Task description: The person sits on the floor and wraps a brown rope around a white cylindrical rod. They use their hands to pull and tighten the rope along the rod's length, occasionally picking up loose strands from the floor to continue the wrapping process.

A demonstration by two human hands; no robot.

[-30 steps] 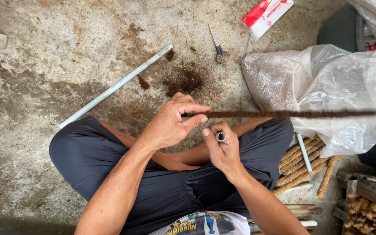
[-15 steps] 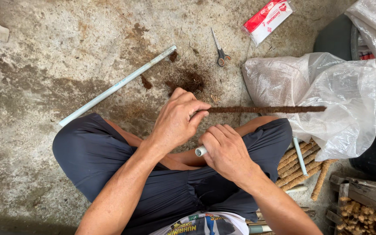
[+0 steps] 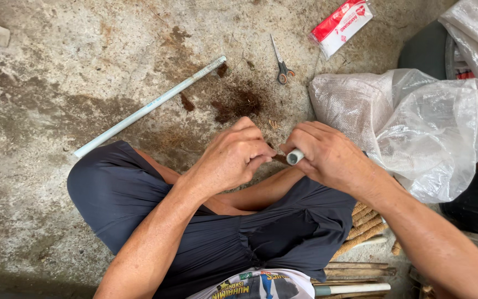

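Bare concrete lies open ahead, a plastic bag [image 3: 427, 127] crowding the right. The right hand [image 3: 330, 158] is closed around a white tube [image 3: 294, 157]; the left hand [image 3: 233, 158] pinches at its end.

Dark navy shorts [image 3: 222, 243] were worn, arms left bare; a white shirt hem [image 3: 258, 285] with colourful print was seen.
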